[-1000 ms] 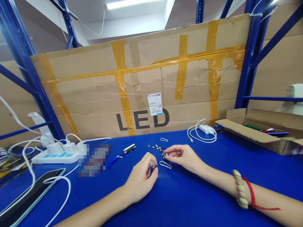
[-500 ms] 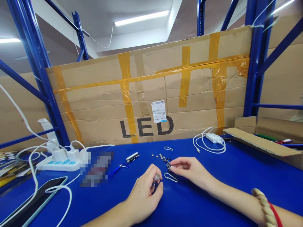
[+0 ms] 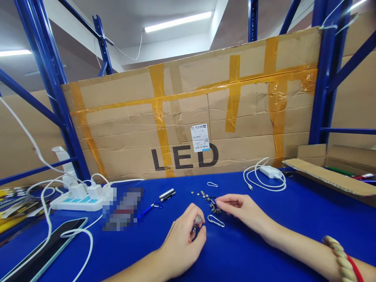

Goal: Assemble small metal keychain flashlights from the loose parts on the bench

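Observation:
My left hand [image 3: 188, 235] is closed round a small cylinder-like piece with a greyish, clear-looking end [image 3: 199, 219]; its rest is hidden by the fingers. My right hand [image 3: 239, 209] has its thumb and fingertips pinched together at the edge of a cluster of small dark metal parts [image 3: 216, 209], and whatever lies between them is too small to make out. Just below that cluster lies a silver carabiner clip [image 3: 216, 221]. Several button cells [image 3: 203, 194] are scattered beyond the fingers, with a smaller silver clip [image 3: 212, 184] behind them.
Left of my hands lie a silver cylinder [image 3: 167, 194] and a blue pen-like piece with a clip [image 3: 151, 208]. A power strip [image 3: 76, 203], cables and a phone [image 3: 48, 246] fill the left side. A white charger [image 3: 268, 171] and a cardboard flap [image 3: 329, 178] are at right.
The view has shifted slightly. My right fingertips have moved a little up from the carabiner, and more of the dark metal parts show below them. My left hand keeps its hold.

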The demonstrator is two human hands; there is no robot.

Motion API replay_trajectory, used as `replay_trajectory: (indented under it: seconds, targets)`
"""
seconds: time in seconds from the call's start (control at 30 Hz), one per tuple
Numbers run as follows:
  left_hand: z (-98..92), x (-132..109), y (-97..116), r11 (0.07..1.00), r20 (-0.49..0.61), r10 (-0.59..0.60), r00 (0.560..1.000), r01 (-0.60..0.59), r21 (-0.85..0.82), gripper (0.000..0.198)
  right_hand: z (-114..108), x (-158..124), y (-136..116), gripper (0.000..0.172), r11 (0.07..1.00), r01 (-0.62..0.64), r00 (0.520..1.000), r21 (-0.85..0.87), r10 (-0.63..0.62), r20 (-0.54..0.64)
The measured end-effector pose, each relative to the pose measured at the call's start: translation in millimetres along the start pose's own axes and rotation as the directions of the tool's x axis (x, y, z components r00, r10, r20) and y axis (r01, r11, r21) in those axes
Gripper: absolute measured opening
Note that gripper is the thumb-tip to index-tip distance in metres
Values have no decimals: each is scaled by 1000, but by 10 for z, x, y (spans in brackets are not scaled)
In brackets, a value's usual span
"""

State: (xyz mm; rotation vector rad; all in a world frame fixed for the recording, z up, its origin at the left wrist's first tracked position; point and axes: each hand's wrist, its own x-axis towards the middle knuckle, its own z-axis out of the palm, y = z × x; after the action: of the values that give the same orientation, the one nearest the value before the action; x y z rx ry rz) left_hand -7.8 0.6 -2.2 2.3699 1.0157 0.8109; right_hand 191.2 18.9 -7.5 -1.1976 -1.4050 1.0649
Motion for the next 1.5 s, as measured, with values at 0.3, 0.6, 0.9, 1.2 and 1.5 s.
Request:
replay_trajectory:
  seconds: [0.3, 0.6, 0.9, 1.2, 1.5]
  targets:
    - [-12, 15, 9, 1000, -8, -7, 1000, 7, -2, 8, -2, -7, -22, 41, 998, -8, 1000, -64, 7, -14]
    - [-7, 20, 2, 1000, -32, -4, 999, 4, 16, 9, -11, -14, -40, 44, 998, -27, 999, -53, 25, -46]
    - [-2, 20, -4, 1000, -41, -3, 999, 4, 14, 9, 26, -67, -76, 45, 998, -35, 999, -45, 33, -29]
    - [3, 12, -20, 1000, -24, 12, 1000, -12, 17, 9, 44, -70, -97, 38, 999, -14, 1000, -40, 14, -10]
    - [-8, 23, -5, 1000, -26, 3, 1000, -2, 29, 9, 45, -76, -85, 40, 999, -17, 1000, -34, 17, -12]
